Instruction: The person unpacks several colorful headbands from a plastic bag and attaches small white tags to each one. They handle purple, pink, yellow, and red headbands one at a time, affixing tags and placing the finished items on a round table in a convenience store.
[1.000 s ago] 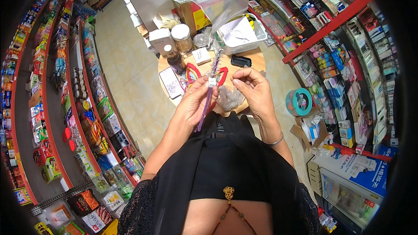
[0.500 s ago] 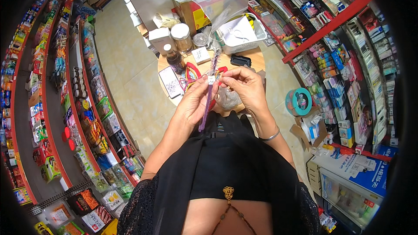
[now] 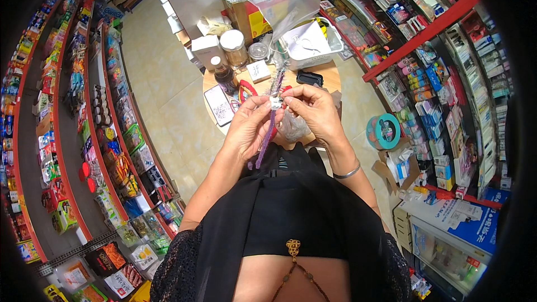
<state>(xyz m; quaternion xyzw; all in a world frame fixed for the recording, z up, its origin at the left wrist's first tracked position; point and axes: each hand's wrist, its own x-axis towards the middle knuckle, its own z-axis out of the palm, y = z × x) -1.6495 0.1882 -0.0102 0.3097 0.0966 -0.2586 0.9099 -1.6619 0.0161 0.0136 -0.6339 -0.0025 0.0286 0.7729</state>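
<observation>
Over the small round table (image 3: 331, 72), my left hand (image 3: 249, 127) is closed around purple fuzzy stems (image 3: 267, 144) that look like pipe cleaners. Their lower ends hang below the palm, and a silvery-purple fuzzy length (image 3: 278, 78) rises above the fingers. A small white piece (image 3: 276, 103) sits at the fingertips, wrapped around or lying against the stems; which one I cannot tell. Thumb and finger of my right hand (image 3: 318, 113) pinch the right side of this white piece. Red and coloured loops (image 3: 245, 91) lie on the table behind my left hand.
Crowding the tabletop are a phone-like white panel (image 3: 218, 105), a dark bottle (image 3: 225, 79), a lidded jar (image 3: 233, 48), a small white box (image 3: 258, 71), a black case (image 3: 309, 78), a plastic tub (image 3: 321, 59) and a crumpled clear bag (image 3: 294, 127). Stocked shelves (image 3: 106, 151) flank both sides.
The purple stems have tilted, and a second lower end now shows. The white piece appears larger between my fingertips. A red bit by my right fingers is now mostly hidden.
</observation>
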